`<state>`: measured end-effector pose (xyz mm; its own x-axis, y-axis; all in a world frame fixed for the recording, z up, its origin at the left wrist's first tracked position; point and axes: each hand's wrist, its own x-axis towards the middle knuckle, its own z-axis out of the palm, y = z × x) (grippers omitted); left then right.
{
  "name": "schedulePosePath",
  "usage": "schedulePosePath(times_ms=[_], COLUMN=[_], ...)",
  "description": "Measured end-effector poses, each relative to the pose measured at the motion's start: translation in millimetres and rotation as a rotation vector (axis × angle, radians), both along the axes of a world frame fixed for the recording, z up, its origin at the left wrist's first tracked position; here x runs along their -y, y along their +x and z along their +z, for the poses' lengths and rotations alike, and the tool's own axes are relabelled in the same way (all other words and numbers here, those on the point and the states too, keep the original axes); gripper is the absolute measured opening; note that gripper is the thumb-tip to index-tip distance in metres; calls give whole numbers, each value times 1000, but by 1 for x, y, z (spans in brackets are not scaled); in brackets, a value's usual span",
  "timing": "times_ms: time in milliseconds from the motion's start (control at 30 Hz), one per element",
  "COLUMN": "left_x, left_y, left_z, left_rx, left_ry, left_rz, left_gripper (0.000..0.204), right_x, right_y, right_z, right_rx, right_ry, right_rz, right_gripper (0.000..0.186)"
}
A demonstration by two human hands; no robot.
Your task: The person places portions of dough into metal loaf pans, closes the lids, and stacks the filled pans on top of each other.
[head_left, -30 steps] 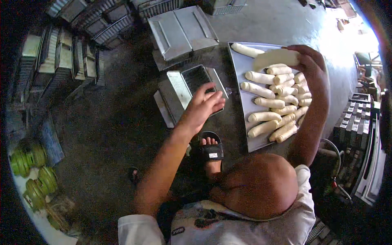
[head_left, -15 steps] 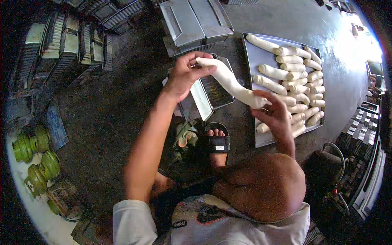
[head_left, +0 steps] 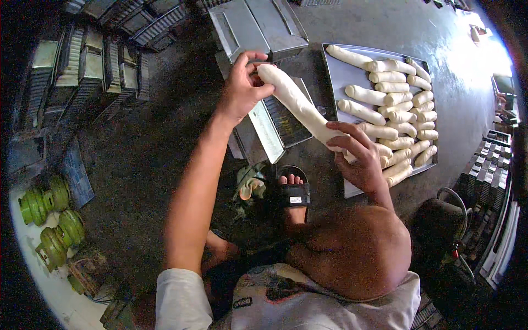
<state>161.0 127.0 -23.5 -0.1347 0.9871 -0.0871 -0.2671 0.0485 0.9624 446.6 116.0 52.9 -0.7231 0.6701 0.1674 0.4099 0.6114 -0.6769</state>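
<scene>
I hold a long pale dough roll [head_left: 294,102] stretched diagonally between both hands, above an open rectangular metal tin [head_left: 289,126] with a dark ridged inside. My left hand [head_left: 242,88] grips the upper end, thumb underneath it. My right hand [head_left: 357,148] has its fingers curled over the lower end. To the right, a large grey metal tray [head_left: 335,74] carries several similar dough rolls [head_left: 361,111] lying in rows on the floor.
Lidded tins [head_left: 258,27] sit ahead; stacked tins [head_left: 82,71] line the left and far right [head_left: 478,170]. Green gas cylinders [head_left: 33,203] stand lower left beside a blue patterned panel [head_left: 77,173]. A dark machine with a hose [head_left: 451,231] is lower right. My sandalled foot [head_left: 294,198] is below the tin.
A second ago my left hand was empty over the tin and my right held dough over the tray. Now both grip the roll, which has since shifted slightly up and left.
</scene>
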Motion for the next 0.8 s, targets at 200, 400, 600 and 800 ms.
schedulePosePath(times_ms=[200, 400, 600, 800], left_x=[-11, 32, 96, 103], left_y=[1, 6, 29, 64], left_z=[-11, -13, -27, -34], left_rx=[-874, -1227, -791, -1044], left_ry=[195, 334, -242, 118], left_rz=[-72, 245, 339, 37], left_gripper=[35, 36, 17, 29], right_x=[6, -1, -15, -40], right_y=[-28, -62, -85, -63], right_z=[-54, -121, -173, -106], right_rx=[92, 433, 705, 220], right_ry=[-338, -136, 86, -255], right_rz=[-232, -85, 167, -359], right_gripper=[29, 36, 24, 20])
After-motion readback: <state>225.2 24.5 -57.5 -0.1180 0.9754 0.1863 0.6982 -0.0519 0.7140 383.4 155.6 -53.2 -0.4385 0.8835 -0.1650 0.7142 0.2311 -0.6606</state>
